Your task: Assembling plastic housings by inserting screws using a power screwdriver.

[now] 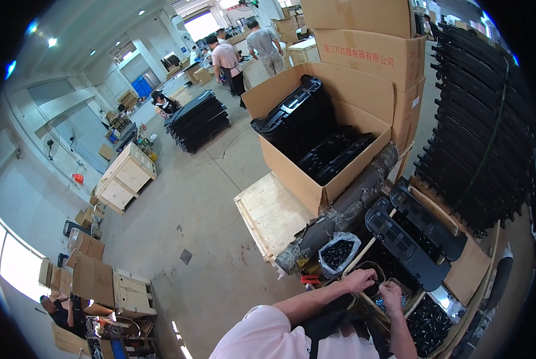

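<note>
My left hand (362,279) is closed in a pinch above a round container at the front of the workbench. Just to its right, my right hand (391,294) is closed too, its fingertips close to the left ones. A small dark thing seems to be between them, too small to name. Below the hands, small shiny metal pieces (404,297) show in part. Beyond them lie two long black plastic panels (399,239) with slotted grilles. A clear bag of small black parts (338,253) sits left of my hands, and more small black parts (429,328) fill a bin at the right.
A large open carton (289,176) holding stacked black panels (298,110) stands ahead, beside a wooden board (274,206). Closed cartons (369,57) rise behind it. A tall strapped stack of black panels (477,131) is at the right. Red-handled pliers (310,279) lie near the bag. Several people work farther off.
</note>
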The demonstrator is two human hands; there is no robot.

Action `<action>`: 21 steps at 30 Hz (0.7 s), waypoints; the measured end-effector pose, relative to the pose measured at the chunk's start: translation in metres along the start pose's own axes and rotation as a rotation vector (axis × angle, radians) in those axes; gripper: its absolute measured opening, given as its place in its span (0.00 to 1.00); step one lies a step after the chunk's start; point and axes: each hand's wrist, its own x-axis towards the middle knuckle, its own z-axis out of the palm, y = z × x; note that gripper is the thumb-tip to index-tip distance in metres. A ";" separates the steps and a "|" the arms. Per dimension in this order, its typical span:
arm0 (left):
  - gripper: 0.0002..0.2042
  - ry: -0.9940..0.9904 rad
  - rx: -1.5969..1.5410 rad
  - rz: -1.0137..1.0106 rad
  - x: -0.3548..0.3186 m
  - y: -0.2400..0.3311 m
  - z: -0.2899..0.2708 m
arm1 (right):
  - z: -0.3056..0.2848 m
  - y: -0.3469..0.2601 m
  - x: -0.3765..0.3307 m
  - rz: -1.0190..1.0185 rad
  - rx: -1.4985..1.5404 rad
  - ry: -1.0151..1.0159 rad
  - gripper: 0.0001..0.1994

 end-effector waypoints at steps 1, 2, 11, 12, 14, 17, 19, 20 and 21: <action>0.10 0.001 0.002 -0.001 0.000 0.001 0.000 | 0.001 0.001 0.000 0.009 0.009 -0.003 0.09; 0.10 0.004 0.006 -0.023 0.000 0.002 -0.001 | 0.001 0.001 0.000 0.007 0.010 -0.002 0.09; 0.11 -0.019 0.093 0.097 0.013 -0.034 0.015 | -0.001 0.013 -0.005 -0.004 -0.090 0.033 0.13; 0.11 -0.093 0.118 -0.044 0.011 -0.025 0.011 | 0.000 0.012 -0.008 0.008 -0.094 0.031 0.14; 0.11 -0.096 0.090 -0.066 0.010 -0.024 0.011 | -0.001 0.039 0.003 0.014 -0.080 0.007 0.16; 0.12 -0.109 0.128 -0.105 0.008 -0.015 0.006 | 0.003 0.001 -0.013 -0.023 -0.199 0.031 0.19; 0.12 -0.102 0.127 -0.091 0.009 -0.014 0.007 | 0.002 -0.008 -0.017 -0.028 -0.245 0.037 0.20; 0.12 -0.106 0.125 -0.089 0.010 -0.014 0.008 | 0.001 -0.011 -0.018 -0.038 -0.290 0.021 0.21; 0.12 -0.105 0.118 -0.097 0.010 -0.015 0.010 | 0.000 -0.013 -0.018 -0.034 -0.292 0.021 0.21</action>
